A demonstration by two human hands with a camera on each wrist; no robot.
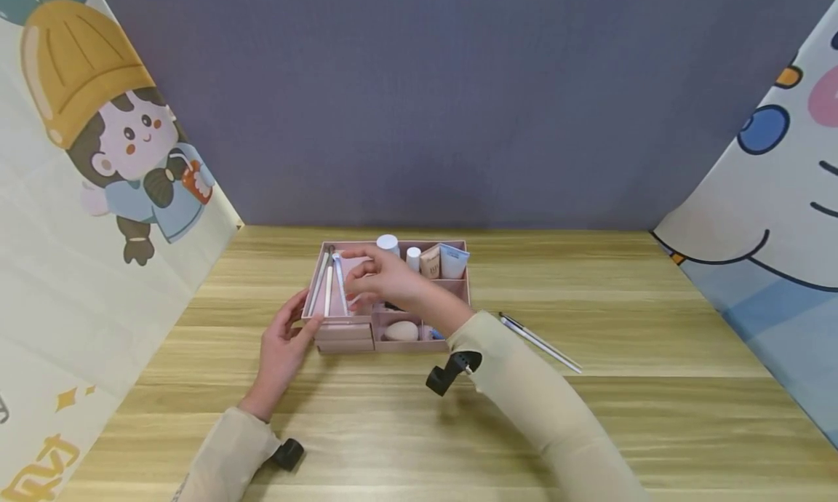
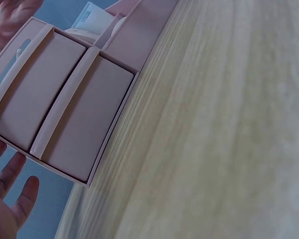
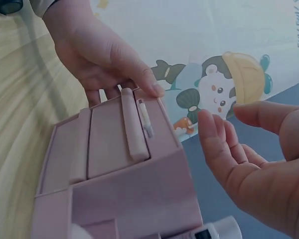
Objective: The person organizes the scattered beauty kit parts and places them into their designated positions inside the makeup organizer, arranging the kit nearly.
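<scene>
A pink makeup organizer (image 1: 345, 335) stands on the table, with two drawers at its front left. Along its left side lies my left hand (image 1: 283, 349), thumb at the front corner and the other fingers extended against the side. My right hand (image 1: 386, 278) hovers over the upper left compartment, fingers loosely curved. A gap shows between thumb and fingers of that right hand (image 3: 259, 164) in the right wrist view, and nothing is held there. Several slim makeup brushes (image 1: 329, 291) lie in that compartment. An egg-shaped makeup sponge (image 1: 401, 331) sits in the front compartment.
The organizer's back row holds a white-lidded jar (image 1: 388, 244), a small white bottle (image 1: 413, 258), a beige tube (image 1: 430, 262) and a pale blue tube (image 1: 455, 262). Thin brushes (image 1: 540, 344) lie on the table to the right. A grey panel (image 1: 445, 124) rises behind.
</scene>
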